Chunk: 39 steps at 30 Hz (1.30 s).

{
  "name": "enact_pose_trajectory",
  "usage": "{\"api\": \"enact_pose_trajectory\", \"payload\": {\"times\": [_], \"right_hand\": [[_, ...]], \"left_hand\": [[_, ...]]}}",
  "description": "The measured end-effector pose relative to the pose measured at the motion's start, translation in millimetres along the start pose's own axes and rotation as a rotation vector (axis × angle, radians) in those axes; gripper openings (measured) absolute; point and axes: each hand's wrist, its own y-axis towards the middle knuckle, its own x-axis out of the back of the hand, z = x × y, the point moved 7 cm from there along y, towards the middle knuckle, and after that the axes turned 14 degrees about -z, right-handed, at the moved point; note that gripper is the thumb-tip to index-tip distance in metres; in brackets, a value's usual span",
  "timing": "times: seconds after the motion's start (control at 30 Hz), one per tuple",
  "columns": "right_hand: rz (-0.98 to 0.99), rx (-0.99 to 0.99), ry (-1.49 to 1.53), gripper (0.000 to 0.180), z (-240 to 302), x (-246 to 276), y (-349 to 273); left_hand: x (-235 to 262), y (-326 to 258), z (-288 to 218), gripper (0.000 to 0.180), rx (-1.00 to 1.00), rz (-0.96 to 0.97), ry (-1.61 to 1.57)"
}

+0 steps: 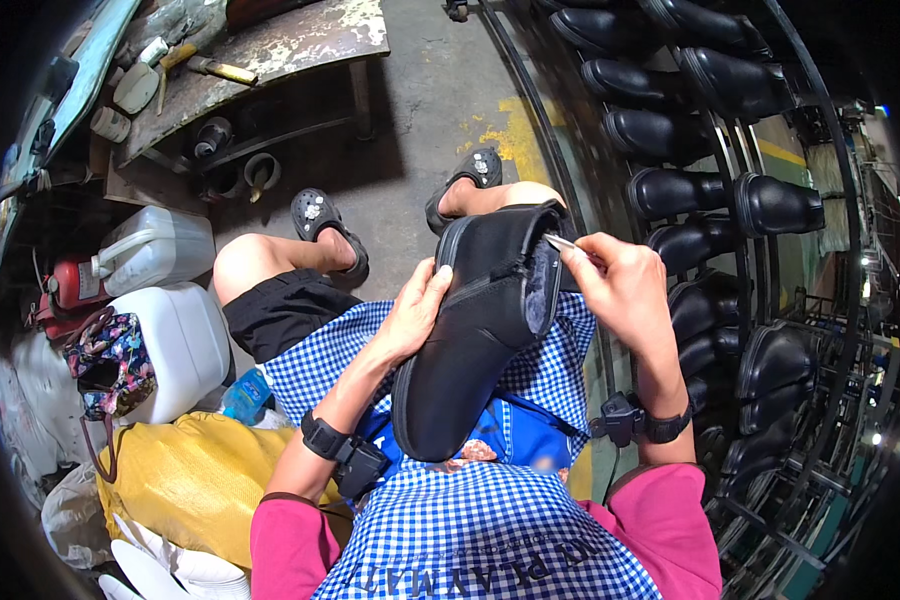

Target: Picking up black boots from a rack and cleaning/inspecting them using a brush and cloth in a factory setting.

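Lined black ankle boot [475, 340] over my gingham apron [420, 530], probably light, stiff-soled, soft-shafted. My left hand [416, 314] closes on its sole edge, the surest hold; my right hand [620, 285] pinches a slim tool [564, 243] at the collar.

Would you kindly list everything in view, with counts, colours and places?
boot: one, black, centre
slim tool: one, pale, at the boot's opening
shoes: many, black, racked at right
workbench: one, worn brown-and-white, upper left
handled tools: at least two, yellowish, on workbench
jugs: two, whitish, left
canister: one, red, far left
floral cloth: one, multicoloured, on nearer jug
bottle: one, blue, beside nearer jug
sack: one, yellow, lower left
flat pieces: several, white, lower-left corner
apron: one, blue-and-white, lower centre
clogs: two, black, upper centre
wrist devices: two, black, on forearms
left hand: one, bare, on the boot
right hand: one, bare, gripping the slim tool
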Motion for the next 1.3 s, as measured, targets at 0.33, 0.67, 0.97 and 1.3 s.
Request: {"api": "enact_pose_trajectory", "payload": {"times": [0.33,0.67,0.97,1.3], "right_hand": [[0.066,-0.598,0.914,0.018,-43,-33,-22],[-0.077,0.199,-0.184,0.018,14,16,-6],[-0.049,0.099,-0.046,0.023,3,-6,3],[0.273,-0.97,1.44,0.023,-56,-92,-49]], "left_hand": [[1,5,17,0.04,-0.016,-0.056,-0.087],[-4,1,-1,0.045,-0.034,-0.033,-0.008],[2,-1,0,0.046,-0.03,-0.05,0.074],[3,6,15,0.041,-0.006,-0.037,0.052]]}}
